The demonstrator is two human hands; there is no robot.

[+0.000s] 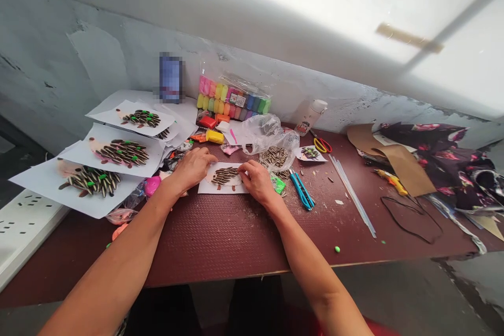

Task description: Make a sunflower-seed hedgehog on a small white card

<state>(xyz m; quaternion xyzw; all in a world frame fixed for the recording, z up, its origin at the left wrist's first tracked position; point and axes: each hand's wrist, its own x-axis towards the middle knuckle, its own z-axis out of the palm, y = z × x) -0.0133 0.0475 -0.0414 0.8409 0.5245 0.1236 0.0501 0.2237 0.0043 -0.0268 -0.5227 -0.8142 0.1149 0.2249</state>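
A white paper card (205, 187) lies in front of me, bearing a hedgehog shape (225, 175) with striped sunflower seeds as spines. At the card's upper left corner, the fingers of my left hand (197, 164) are bent together and hold its edge. My right hand (256, 177) is at the hedgehog's right end, thumb and fingertips pinched together low over the card; whatever is between them is too small to make out. Just beyond this hand is a clear plastic bag (271, 134) with loose sunflower seeds (273, 156). A green packet (277, 185) is beside my right wrist.
Finished-looking hedgehog cards (118, 153) are stacked at left, near a white power strip (27, 220). Coloured clay packs (232, 100) lean on the wall. Rightward are a blue cutter (302, 191), scissors (323, 143), a white bottle (311, 115), glue sticks (352, 194) and a glue gun (394, 182).
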